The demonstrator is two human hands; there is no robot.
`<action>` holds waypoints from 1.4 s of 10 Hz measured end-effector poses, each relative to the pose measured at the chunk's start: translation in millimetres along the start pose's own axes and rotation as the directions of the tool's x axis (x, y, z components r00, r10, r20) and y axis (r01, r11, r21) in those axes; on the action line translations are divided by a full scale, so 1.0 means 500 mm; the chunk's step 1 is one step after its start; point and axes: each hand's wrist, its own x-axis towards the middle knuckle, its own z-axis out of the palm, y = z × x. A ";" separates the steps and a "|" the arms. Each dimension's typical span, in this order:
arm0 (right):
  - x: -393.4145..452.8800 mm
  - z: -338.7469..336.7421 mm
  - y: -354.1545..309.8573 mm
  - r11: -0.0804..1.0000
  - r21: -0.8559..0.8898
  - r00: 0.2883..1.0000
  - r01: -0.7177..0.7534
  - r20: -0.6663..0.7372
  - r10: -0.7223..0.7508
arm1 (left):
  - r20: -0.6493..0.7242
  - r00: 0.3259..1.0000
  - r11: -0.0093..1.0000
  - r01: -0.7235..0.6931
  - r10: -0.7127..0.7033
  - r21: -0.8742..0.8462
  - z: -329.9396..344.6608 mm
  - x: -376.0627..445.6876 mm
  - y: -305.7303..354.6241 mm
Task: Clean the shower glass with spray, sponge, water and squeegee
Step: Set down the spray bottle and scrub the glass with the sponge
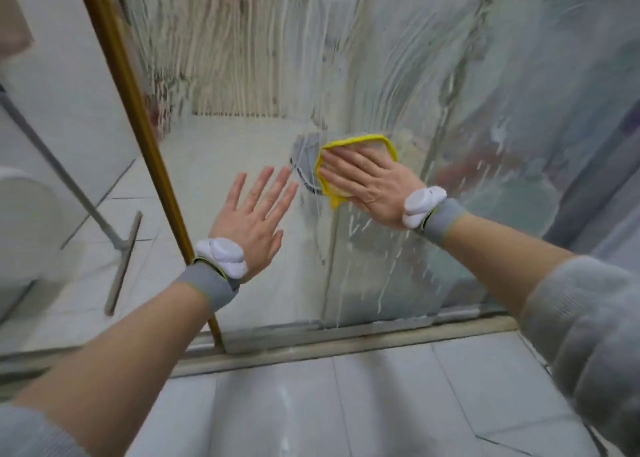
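One squeegee [119, 248] stands at the far left on the tiled floor [381, 397], its long handle slanting up to the left and its blade running roughly up and down in view. Just right of it, one gold door frame [138, 127] leans diagonally. One left hand [252, 214] is raised before the shower glass [450, 93], fingers straight and spread apart, holding nothing. One right hand [360, 183] presses one yellow-edged sponge [356, 165] flat against the soapy, streaked glass, fingers straight and close together, pointing left. Each wrist carries one grey band with a white device. No writing is readable.
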 end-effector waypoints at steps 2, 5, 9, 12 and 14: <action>-0.106 0.105 -0.082 0.944 0.203 0.943 0.258 0.158 -0.292 | 0.628 0.739 0.966 -0.130 0.246 -0.225 0.075 -0.110 0.103; -0.063 0.089 -0.128 1.000 0.012 0.996 -0.017 0.085 0.016 | 0.793 0.540 0.879 0.188 0.281 -0.439 0.090 -0.092 0.194; -0.058 0.181 -0.207 0.992 0.104 0.997 0.070 0.029 -0.074 | 0.847 0.472 0.909 0.192 0.246 -0.371 0.224 -0.190 0.246; -0.054 0.381 -0.539 0.816 0.470 0.797 0.337 0.319 -0.513 | 0.926 0.324 0.952 0.167 0.192 -0.255 0.336 -0.284 0.257; -0.221 0.418 -0.516 -0.314 0.827 0.873 -0.467 0.376 -0.310 | 0.941 0.278 0.967 0.113 0.190 -0.229 0.377 -0.291 0.285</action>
